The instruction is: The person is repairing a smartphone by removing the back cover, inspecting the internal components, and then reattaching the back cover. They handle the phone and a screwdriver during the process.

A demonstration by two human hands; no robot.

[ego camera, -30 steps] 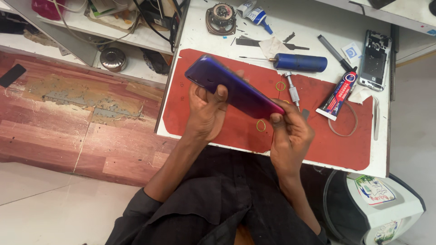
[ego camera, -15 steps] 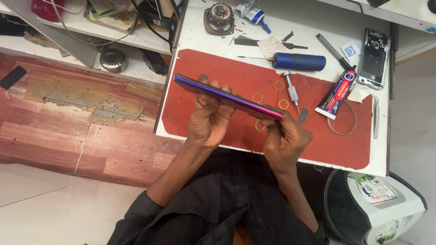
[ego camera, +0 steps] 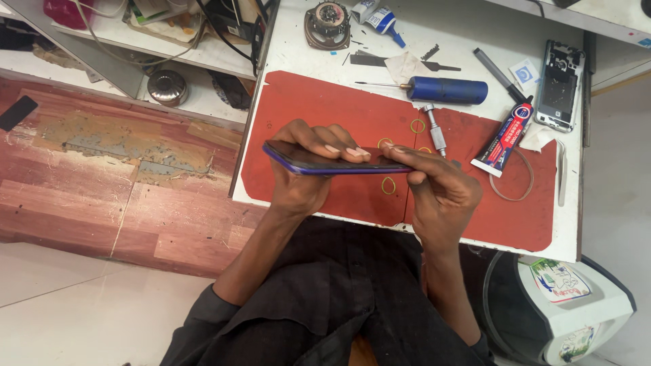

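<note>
Both hands hold a slim purple-edged smartphone (ego camera: pixel 332 163) edge-on above the red rubber mat (ego camera: pixel 325 112): left hand (ego camera: pixel 305 169) grip wrapped around it, right hand (ego camera: pixel 434 186) grip pinching its end.

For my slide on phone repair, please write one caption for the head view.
Both hands, left hand and right hand, hold a blue phone edge-on above a red mat.

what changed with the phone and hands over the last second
The phone has been turned from tilted, purple back showing, to nearly level and edge-on. The left hand still wraps its left end, and the right hand still pinches the right end. The blue screwdriver, glue tube and red mat stayed put.
</note>
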